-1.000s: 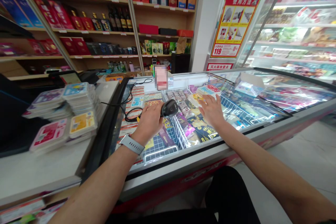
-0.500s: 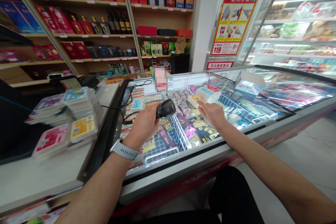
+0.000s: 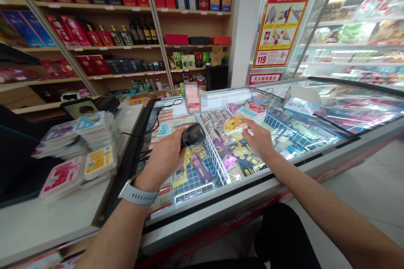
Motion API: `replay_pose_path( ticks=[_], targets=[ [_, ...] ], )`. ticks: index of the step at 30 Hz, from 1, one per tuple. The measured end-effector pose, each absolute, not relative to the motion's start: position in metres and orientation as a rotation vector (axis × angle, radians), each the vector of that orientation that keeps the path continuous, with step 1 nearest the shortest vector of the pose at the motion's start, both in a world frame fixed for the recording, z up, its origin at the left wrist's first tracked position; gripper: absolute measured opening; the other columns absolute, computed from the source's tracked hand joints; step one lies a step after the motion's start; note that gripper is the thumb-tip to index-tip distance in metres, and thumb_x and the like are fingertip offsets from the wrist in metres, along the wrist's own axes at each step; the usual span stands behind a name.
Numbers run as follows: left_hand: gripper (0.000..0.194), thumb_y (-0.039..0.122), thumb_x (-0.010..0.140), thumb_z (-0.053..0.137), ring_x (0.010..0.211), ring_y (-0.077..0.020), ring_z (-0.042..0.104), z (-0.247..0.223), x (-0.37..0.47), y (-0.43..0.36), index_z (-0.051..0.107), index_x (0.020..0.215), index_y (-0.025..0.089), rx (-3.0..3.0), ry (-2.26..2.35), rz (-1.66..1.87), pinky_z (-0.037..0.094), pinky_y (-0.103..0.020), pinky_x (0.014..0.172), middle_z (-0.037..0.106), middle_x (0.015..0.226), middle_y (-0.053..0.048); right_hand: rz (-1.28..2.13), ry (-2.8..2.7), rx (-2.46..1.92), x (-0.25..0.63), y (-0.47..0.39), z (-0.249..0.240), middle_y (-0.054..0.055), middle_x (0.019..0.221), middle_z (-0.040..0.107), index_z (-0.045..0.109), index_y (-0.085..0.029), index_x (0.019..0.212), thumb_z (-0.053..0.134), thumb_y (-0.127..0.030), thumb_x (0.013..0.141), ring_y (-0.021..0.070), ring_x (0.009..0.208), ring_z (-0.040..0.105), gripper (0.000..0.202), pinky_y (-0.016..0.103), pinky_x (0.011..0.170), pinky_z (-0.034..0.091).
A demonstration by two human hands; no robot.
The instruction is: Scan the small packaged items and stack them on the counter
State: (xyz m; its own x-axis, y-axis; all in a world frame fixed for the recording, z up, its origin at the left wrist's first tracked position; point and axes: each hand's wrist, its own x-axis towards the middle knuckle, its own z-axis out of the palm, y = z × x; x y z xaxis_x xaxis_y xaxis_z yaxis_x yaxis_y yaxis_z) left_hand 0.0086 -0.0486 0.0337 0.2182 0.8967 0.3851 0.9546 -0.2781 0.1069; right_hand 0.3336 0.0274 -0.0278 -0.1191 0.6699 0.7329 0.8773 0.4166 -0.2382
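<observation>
My left hand (image 3: 167, 151), with a watch on its wrist, is closed round a black handheld barcode scanner (image 3: 193, 135) above the freezer's glass top. In my right hand (image 3: 260, 138) I pinch the right edge of a flat plastic tub with a yellow-orange label (image 3: 236, 125). The pinched tub is just left of a stack of similar tubs (image 3: 252, 111) with blue and red labels on the glass. Beneath the glass lie packaged ice creams (image 3: 224, 153) in white wire baskets (image 3: 217, 155).
Stacks of plastic tubs (image 3: 94, 128) stand on the white counter (image 3: 63, 222) at left, beside a dark screen. A black cable (image 3: 158, 119) crosses the chest freezer (image 3: 240, 199). A white box (image 3: 301, 100) sits on the glass at right. Shelves of boxes and bottles (image 3: 142, 29) stand behind.
My right hand has lifted the yellow-labelled tub slightly and tilted it, off to the left of the stack. My left hand with the scanner has shifted a little left and down.
</observation>
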Motion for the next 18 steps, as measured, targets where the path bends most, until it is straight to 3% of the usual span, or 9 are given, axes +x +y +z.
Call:
replay_pose_path(
  ticks=[8,13,18],
  targets=[
    [0.052,0.016,0.087,0.055,0.112,-0.029,0.073,0.032,0.007,-0.047,0.051,0.139,0.017,-2.354,-1.792,-0.565,0.057,-0.04,0.098,0.074,0.124,-0.013,-0.247,-1.9,-1.28,0.329,0.03,-0.02,0.005,0.118,0.077,0.067,-0.024,0.129,0.049,-0.022,0.093,0.0237,0.093,0.073,0.04,0.036,0.086,0.056],
    [0.056,0.015,0.087,0.056,0.111,-0.0304,0.073,0.034,0.006,-0.047,0.049,0.142,0.017,-2.342,-1.84,-0.54,0.058,-0.041,0.096,0.074,0.125,-0.014,-0.226,-1.893,-1.205,0.308,0.051,-0.001,0.009,0.1,0.072,0.073,-0.024,0.107,0.055,-0.035,0.096,0.0257,0.09,0.068,0.024,0.037,0.084,0.054],
    [0.053,0.016,0.089,0.056,0.112,-0.0309,0.073,0.035,0.007,-0.046,0.05,0.142,0.014,-2.352,-1.876,-0.468,0.058,-0.042,0.096,0.073,0.126,-0.016,-0.094,-1.848,-1.286,0.276,0.083,0.013,0.011,0.1,0.07,0.065,-0.02,0.107,0.052,-0.039,0.095,0.0272,0.091,0.067,0.027,0.036,0.08,0.05]
  ],
)
